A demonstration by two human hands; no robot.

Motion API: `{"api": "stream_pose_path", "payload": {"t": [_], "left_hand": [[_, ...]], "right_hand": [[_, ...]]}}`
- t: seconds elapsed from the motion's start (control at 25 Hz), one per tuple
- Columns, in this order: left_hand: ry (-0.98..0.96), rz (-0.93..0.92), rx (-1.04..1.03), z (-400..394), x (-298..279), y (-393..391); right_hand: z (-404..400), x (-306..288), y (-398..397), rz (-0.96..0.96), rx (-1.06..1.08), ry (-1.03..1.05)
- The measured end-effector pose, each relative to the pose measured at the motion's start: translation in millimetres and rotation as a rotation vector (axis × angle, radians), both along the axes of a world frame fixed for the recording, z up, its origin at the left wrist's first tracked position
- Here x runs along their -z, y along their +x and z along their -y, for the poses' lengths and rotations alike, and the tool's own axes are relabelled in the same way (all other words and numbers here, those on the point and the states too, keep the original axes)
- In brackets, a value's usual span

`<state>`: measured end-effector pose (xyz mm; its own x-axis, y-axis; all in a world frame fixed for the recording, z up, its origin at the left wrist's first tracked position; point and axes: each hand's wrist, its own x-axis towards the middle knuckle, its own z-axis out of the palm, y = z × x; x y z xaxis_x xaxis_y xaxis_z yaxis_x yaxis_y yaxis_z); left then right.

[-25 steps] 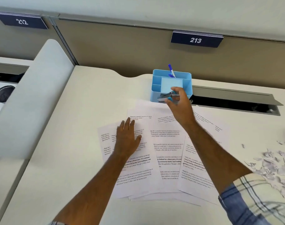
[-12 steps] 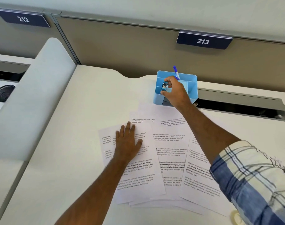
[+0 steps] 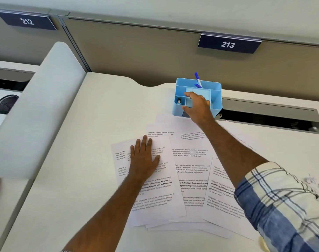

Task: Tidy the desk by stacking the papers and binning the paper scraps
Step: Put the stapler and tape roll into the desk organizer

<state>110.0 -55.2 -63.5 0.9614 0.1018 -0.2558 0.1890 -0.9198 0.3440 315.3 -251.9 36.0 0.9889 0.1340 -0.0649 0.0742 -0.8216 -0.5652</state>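
Observation:
Several printed sheets lie fanned and overlapping on the white desk. My left hand presses flat on the leftmost sheets, fingers straight. My right hand reaches over the front of a light blue desk organizer, fingers loosely spread and holding nothing. A small dark stapler stands in the organizer's left compartment, just left of that hand. Torn paper scraps lie blurred at the right edge, partly hidden by my plaid sleeve.
A blue pen stands in the organizer's back compartment. An open cable slot runs along the desk's back right. A curved white divider borders the left side, with a black mesh object beyond it. A partition wall rises behind.
My right hand carried the stapler up to the organizer, let it go in the left compartment and now hovers empty. The left hand stayed flat on the sheets.

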Motion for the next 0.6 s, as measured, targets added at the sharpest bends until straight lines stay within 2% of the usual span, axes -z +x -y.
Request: {"api": "stream_pose_path", "payload": {"t": [0.2,0.6], "left_hand": [[0.002,0.010,0.006,1.7,-10.2,-2.4],[0.019,0.022,0.024,29.0,-47.6,-38.2]], "right_hand": [[21.4,9.4,-50.0,0.055,0.062,0.143],[89.9,22.0,-183.4,-0.043,0.022,0.063]]}}
